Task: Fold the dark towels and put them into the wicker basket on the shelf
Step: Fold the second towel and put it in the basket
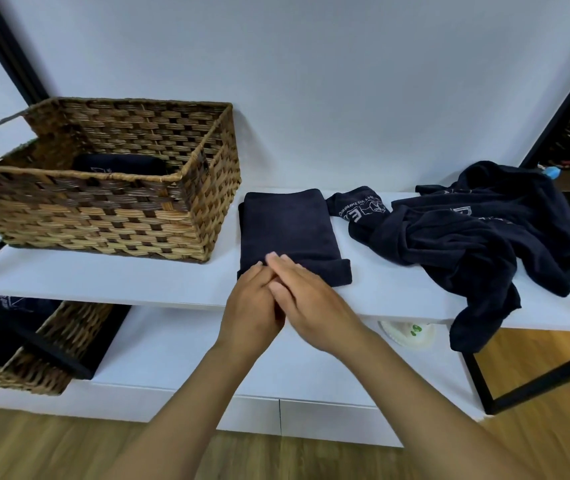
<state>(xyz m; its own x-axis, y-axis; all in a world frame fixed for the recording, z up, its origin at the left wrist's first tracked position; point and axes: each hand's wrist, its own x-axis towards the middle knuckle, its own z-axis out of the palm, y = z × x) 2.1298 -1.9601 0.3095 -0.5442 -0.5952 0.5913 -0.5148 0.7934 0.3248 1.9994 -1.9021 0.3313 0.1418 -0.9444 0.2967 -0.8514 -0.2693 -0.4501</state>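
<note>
A folded dark towel [287,230] lies flat on the white shelf [138,282], just right of the wicker basket [110,209]. Inside the basket lies another folded dark towel [121,165]. My left hand [250,306] and my right hand [308,306] meet over the near edge of the folded towel, the right one partly over the left. Their fingers lie straight and their tips rest on the towel's near end. A heap of unfolded dark towels [477,237] with white print sits at the right, one end hanging off the shelf's front edge.
A second wicker basket [51,344] with dark cloth in it stands on the lower shelf at the left. A white round object [408,336] lies under the upper shelf. Black frame bars run at both sides. Wooden floor lies below.
</note>
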